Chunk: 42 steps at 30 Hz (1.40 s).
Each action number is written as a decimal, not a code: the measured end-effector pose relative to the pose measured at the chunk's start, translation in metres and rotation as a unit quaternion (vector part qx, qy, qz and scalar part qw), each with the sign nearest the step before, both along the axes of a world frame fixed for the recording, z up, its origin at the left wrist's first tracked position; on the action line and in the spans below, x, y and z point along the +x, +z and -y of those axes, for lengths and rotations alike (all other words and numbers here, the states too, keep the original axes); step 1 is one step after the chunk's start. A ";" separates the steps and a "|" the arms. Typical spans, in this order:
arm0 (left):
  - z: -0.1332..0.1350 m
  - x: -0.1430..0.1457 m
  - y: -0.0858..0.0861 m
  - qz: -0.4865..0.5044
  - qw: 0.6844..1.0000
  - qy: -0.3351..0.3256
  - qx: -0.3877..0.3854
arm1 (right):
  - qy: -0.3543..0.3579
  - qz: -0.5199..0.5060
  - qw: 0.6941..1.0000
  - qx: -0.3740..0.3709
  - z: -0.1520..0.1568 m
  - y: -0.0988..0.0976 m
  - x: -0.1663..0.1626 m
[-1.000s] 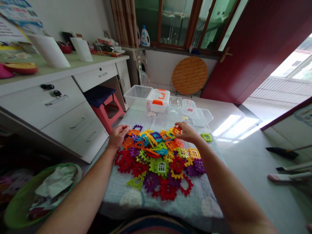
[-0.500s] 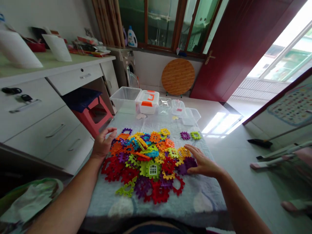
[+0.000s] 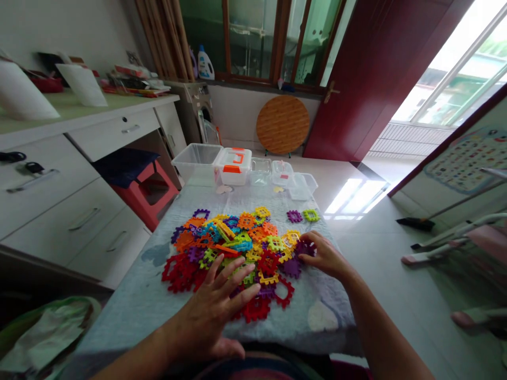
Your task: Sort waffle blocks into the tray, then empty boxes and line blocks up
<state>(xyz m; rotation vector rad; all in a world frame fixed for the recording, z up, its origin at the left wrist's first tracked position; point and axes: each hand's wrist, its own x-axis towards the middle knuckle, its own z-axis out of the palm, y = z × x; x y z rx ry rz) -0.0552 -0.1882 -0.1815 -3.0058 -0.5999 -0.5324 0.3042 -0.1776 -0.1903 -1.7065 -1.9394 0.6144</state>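
A heap of colourful plastic interlocking tiles lies on a table covered with a pale blue cloth. My left hand lies open with fingers spread over the near edge of the heap, covering red and green tiles. My right hand rests at the heap's right side, its fingers curled on a purple tile. One purple tile and one green tile lie apart at the far right of the cloth.
Clear plastic boxes, one with an orange-latched lid, stand at the table's far end. White drawers and a red stool are on the left. A round wooden board leans on the far wall. A green basket sits lower left.
My left hand moved from the heap's far left side to its near edge. My right hand shifted slightly up and closed its fingers on a purple tile. The view drifted right.
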 end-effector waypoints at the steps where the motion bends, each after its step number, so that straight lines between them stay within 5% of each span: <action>1: 0.003 0.002 -0.004 -0.008 1.000 0.001 0.002 | -0.014 -0.009 1.000 0.000 0.000 0.001 0.000; 9: -0.003 0.003 -0.026 -0.008 0.999 0.000 0.049 | -0.071 -0.026 0.996 -0.052 0.003 0.012 0.008; 17: -0.020 0.016 -0.034 0.046 0.996 0.033 0.068 | -0.147 -0.019 0.989 -0.017 -0.007 -0.005 0.019; 22: -0.023 0.019 -0.037 0.041 0.998 0.045 0.017 | -0.221 0.052 0.972 0.053 0.001 -0.016 0.022; 25: -0.021 0.017 -0.031 0.034 0.999 0.030 -0.018 | -0.163 0.078 0.979 0.095 0.014 -0.013 0.018; 29: -0.016 0.013 -0.019 0.022 0.999 0.009 -0.034 | -0.020 0.104 0.993 0.055 0.030 -0.007 0.004; 33: -0.019 0.001 -0.011 0.040 0.999 0.005 -0.008 | -0.001 0.137 0.990 0.042 0.031 -0.007 -0.006; 38: -0.055 -0.028 -0.006 0.144 0.980 0.131 0.051 | 0.011 0.116 0.990 0.076 0.032 -0.007 -0.004; 42: -0.096 -0.055 -0.001 0.229 0.927 0.298 -0.006 | 0.002 0.023 0.995 0.094 0.039 -0.002 0.002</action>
